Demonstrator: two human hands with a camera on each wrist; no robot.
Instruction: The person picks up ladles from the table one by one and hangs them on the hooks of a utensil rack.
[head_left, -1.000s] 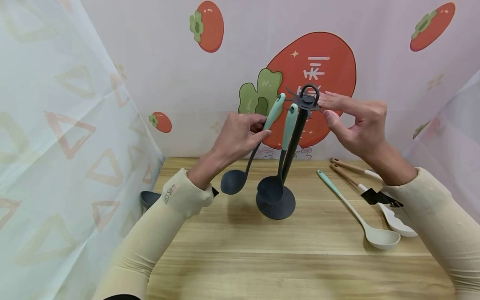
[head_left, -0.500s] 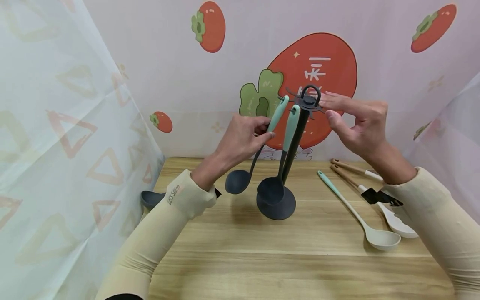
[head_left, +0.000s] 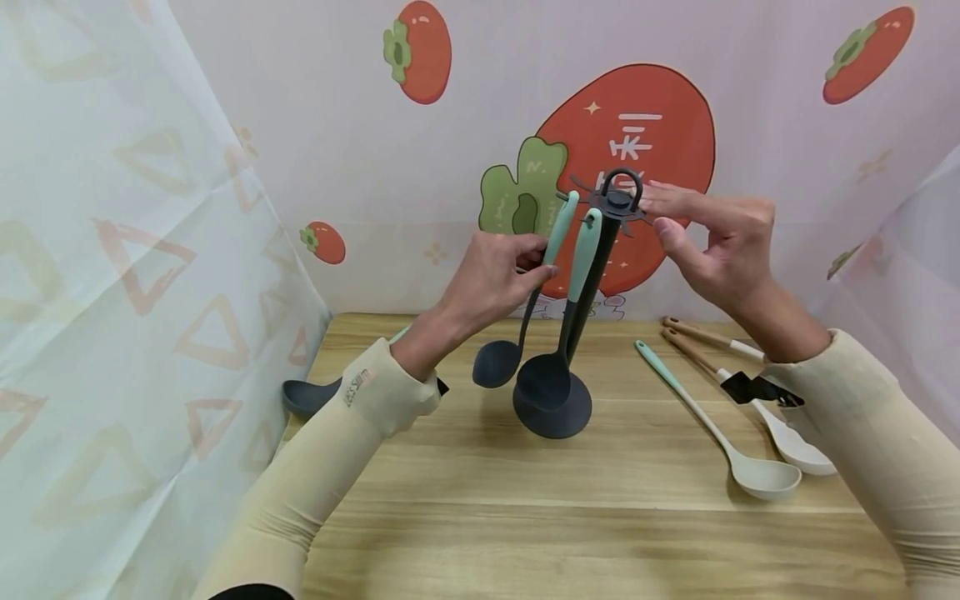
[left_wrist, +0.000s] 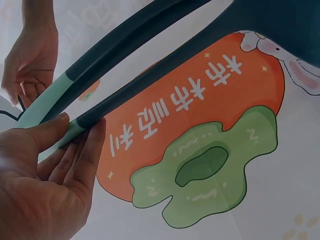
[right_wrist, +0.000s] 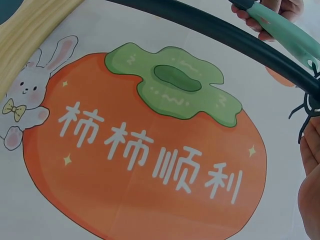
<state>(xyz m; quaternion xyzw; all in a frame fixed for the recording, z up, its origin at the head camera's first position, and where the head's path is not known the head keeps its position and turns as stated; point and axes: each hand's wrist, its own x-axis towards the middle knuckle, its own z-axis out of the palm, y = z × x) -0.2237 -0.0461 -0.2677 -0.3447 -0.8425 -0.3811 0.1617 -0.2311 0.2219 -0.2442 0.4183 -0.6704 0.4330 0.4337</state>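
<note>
With our left hand (head_left: 501,271) pinching the outer mint-handled ladle (head_left: 497,364), apparently hung, we should release gently, our outstretched right hand (head_left: 723,250) steadying the utensil stand (head_left: 617,202).

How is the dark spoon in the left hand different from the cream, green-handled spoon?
The dark spoon has a charcoal bowl and stem; the cream spoon is pale there. The left hand holds the dark spoon raised, bowl down; the cream spoon lies on the table. Both have mint-green handles.
</note>
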